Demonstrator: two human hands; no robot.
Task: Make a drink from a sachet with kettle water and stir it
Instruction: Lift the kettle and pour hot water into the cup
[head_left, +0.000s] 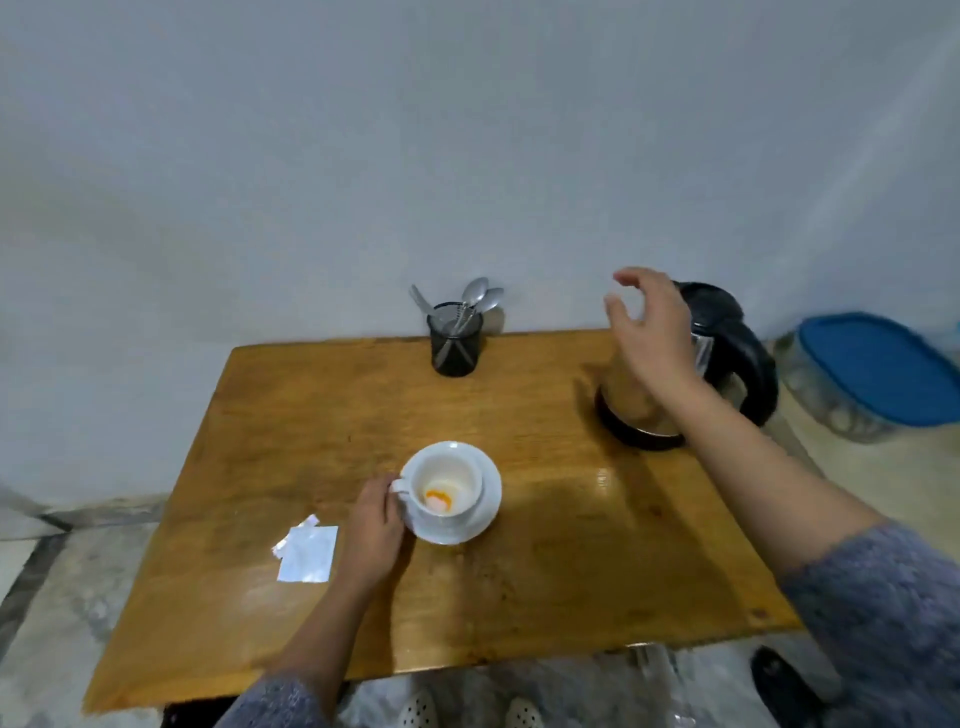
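While the cup (444, 486) handle was pinched by the left hand (375, 530), the right hand (649, 332), grip released, was held over the kettle (727, 364).

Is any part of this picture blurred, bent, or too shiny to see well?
Head view: the right hand is motion-blurred before the kettle; the wide lens bows the table edges; soft glare lies right of the saucer; the cup with orange powder is fairly sharp.

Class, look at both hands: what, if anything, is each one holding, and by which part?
The left hand holds the white cup by its handle. The right hand is open in front of the kettle, holding nothing.
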